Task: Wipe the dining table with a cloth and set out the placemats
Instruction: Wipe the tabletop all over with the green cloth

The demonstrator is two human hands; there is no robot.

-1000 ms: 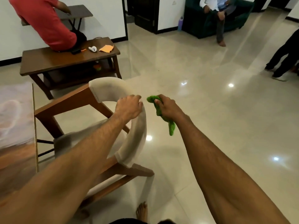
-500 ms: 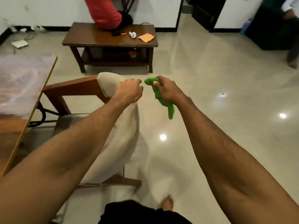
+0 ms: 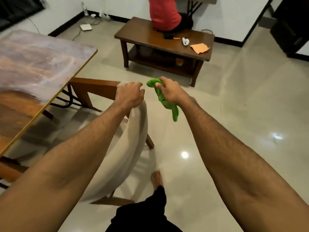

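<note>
**Chair in one hand, cloth in the other**

Bare foot [image 3: 157,178] stands close to the chair [image 3: 133,134] legs, so a hard pull could catch the toes. The left hand [image 3: 129,94] curls its fingers over the padded top of the chair back and grips it. Just right of those fingers, the right hand [image 3: 168,91] pinches the bunched green cloth [image 3: 173,111], fingers closed round its upper part. The cloth's long axis runs from a knob beyond the fingertips down to a loose tail below the palm; a slack pinch could drop it. Farther left of the fingers, the chair could knock the dining table [image 3: 41,61] edge.
</note>
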